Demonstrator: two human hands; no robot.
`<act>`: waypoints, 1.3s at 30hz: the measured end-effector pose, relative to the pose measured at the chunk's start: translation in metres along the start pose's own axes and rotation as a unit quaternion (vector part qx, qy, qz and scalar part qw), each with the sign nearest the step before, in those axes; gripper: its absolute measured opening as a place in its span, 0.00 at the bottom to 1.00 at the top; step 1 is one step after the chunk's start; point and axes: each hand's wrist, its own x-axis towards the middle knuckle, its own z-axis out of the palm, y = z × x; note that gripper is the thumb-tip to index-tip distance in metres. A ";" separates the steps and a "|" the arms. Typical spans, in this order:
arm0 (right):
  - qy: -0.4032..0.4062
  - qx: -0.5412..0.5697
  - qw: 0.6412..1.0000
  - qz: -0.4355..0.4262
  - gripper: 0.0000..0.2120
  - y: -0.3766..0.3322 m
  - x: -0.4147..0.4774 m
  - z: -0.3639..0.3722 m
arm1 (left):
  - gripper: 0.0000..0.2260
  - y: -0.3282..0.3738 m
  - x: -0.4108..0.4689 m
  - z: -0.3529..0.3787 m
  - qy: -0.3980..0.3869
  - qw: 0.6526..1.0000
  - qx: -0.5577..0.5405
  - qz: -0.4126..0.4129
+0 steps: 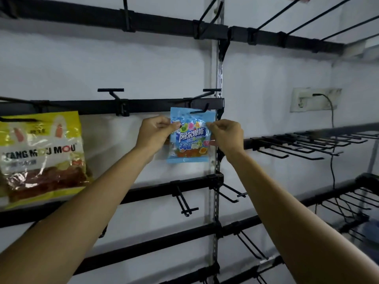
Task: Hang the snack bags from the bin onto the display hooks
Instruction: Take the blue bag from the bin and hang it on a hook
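Blue bag (191, 138) held up at a hook (200, 110) on the middle rail (147, 105). Left hand (155, 132) and right hand (225, 136) each pinch an upper side edge with curled fingers. Hook tip sits at the bag's top strip; whether threaded, cannot tell. Bag looks light, soft, crinkly film: best gripped near the hang hole. Yellow bag (41, 156) already hangs left.

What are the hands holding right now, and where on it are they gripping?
Both hands hold the blue snack bag: the left hand pinches its upper left edge, the right hand its upper right edge, at a display hook.
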 end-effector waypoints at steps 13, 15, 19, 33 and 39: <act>-0.202 -0.292 0.933 -0.066 0.10 0.027 -0.088 -0.037 | 0.19 -0.009 -0.097 -0.008 -0.076 0.971 0.219 -0.053; -0.249 -0.357 0.895 -0.098 0.12 0.030 -0.107 -0.041 | 0.21 -0.009 -0.124 -0.011 -0.111 0.949 0.291 -0.053; -0.275 -0.422 0.851 -0.147 0.15 0.025 -0.146 -0.049 | 0.23 0.001 -0.188 -0.014 -0.175 0.903 0.385 -0.074; -0.457 -0.413 0.783 -0.091 0.28 0.043 -0.312 -0.024 | 0.24 0.007 -0.356 -0.085 -0.200 0.808 0.511 -0.213; -0.525 -0.382 0.753 -0.106 0.28 0.046 -0.403 0.033 | 0.24 -0.004 -0.437 -0.157 -0.202 0.772 0.543 -0.262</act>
